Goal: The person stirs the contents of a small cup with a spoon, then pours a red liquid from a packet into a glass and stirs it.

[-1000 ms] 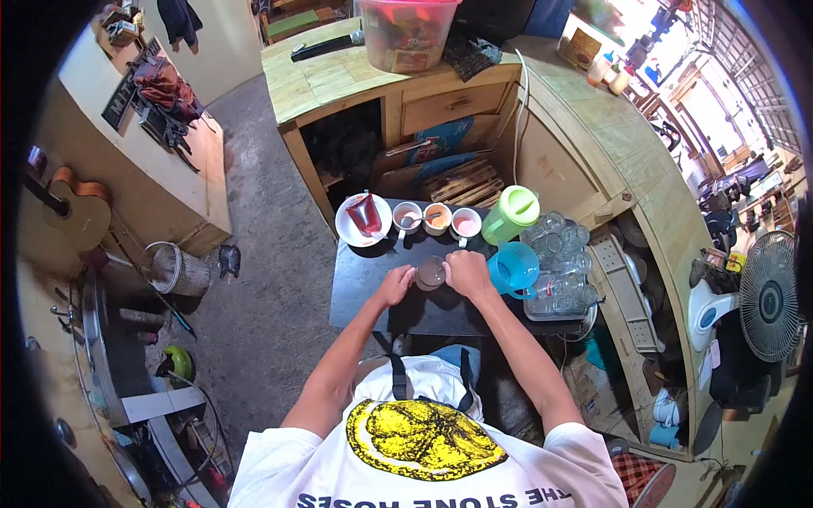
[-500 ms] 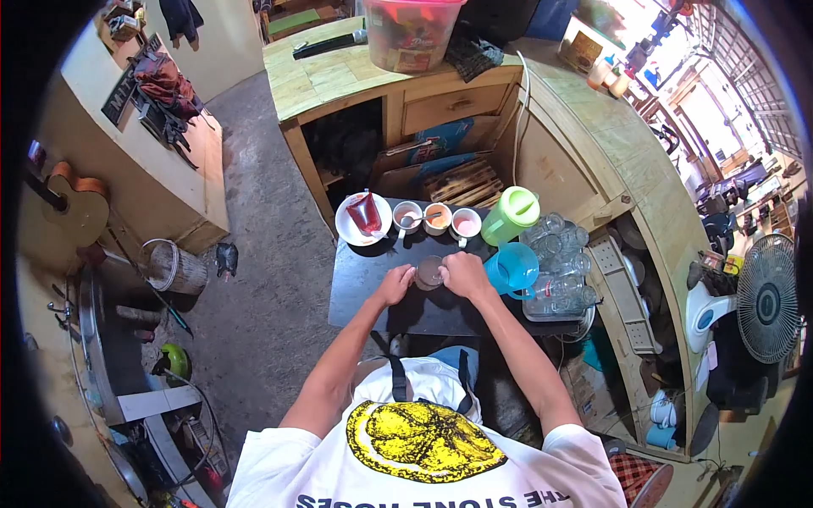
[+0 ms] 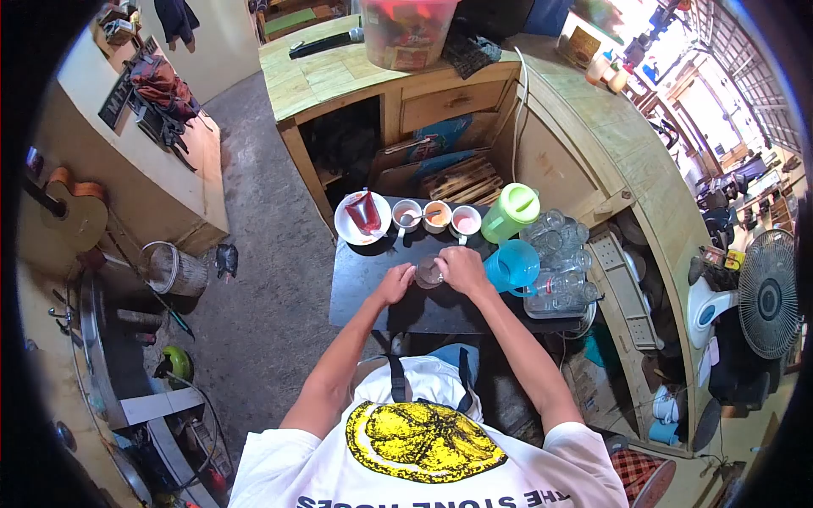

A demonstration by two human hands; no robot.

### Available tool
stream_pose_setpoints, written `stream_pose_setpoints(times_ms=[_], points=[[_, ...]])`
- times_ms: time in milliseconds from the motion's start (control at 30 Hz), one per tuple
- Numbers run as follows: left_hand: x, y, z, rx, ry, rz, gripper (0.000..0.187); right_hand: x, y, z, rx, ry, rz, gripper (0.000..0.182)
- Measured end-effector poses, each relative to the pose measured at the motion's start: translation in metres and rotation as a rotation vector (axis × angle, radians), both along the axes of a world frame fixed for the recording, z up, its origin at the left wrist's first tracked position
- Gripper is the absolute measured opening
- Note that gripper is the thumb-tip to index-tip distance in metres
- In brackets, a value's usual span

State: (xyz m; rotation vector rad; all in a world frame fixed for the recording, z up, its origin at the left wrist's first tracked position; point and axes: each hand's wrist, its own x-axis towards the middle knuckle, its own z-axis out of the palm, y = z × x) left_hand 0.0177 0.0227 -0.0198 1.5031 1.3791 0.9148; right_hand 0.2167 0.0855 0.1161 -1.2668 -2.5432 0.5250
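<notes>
From the head camera, looking down over the person's shoulders, both hands meet at a small clear glass (image 3: pixel 429 272) standing upright on the dark surface (image 3: pixel 364 292). The left hand (image 3: pixel 395 284) rests against the glass's near-left side with its fingers curled loosely toward it, touching rather than clamping as far as I can tell, while the right hand (image 3: pixel 462 270) wraps the glass from the right and partly covers its rim, so that grip looks closed around it. The glass seems to hold a little dark liquid; it would be light, rigid, smooth and breakable, likely slippery if wet, and best held around the lower wall rather than by the thin rim. Just right of the right hand stands a blue jug (image 3: pixel 512 267), with a green jug (image 3: pixel 512 212) beyond it and a tray of upturned glasses (image 3: pixel 559 262) further right. Ahead of both hands sit three small cups (image 3: pixel 436 218) in a row and a white plate (image 3: pixel 349 227) bearing a red packet (image 3: pixel 366 212).
</notes>
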Motion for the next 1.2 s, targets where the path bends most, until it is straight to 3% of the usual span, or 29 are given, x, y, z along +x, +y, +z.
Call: stream_pose_setpoints(times_ms=[167,267,400,533,633,733,833,933,1033,1133,1200], points=[[0.001,-0.001,0.0,0.013,0.017,0.016,0.039,0.003,0.003,0.001,0.0,-0.218,-0.036,0.019],[-0.002,0.001,-0.004,-0.003,0.004,0.014,0.039,0.005,0.0,0.0,-0.065,-0.128,0.081,0.02],[0.001,0.001,-0.006,-0.02,-0.033,0.013,0.039,0.001,0.003,-0.003,0.066,0.025,-0.026,0.022],[0.003,0.0,-0.003,0.014,-0.004,0.002,0.039,0.006,0.006,-0.002,0.057,-0.143,-0.053,0.023],[-0.001,0.0,-0.002,0.019,0.005,0.011,0.039,0.007,0.003,0.001,-0.054,-0.148,0.044,0.024],[0.001,-0.002,0.0,0.026,0.001,0.002,0.039,0.002,0.001,-0.001,-0.075,0.032,-0.013,0.025],[0.001,-0.002,0.006,0.0,0.0,0.014,0.038,0.002,0.004,0.0,0.018,-0.074,-0.103,0.024],[0.001,-0.001,0.004,0.009,0.0,0.007,0.038,0.006,0.002,0.001,0.006,-0.159,-0.033,0.024],[0.001,0.001,0.001,0.01,-0.005,0.003,0.038,0.005,0.003,0.004,-0.143,-0.073,0.079,0.023],[0.001,-0.001,0.0,0.015,0.003,0.006,0.038,0.002,0.002,0.0,-0.026,-0.008,-0.047,0.022],[0.001,0.0,-0.001,0.028,0.003,0.011,0.038,0.003,0.004,-0.001,-0.023,-0.116,-0.056,0.022]])
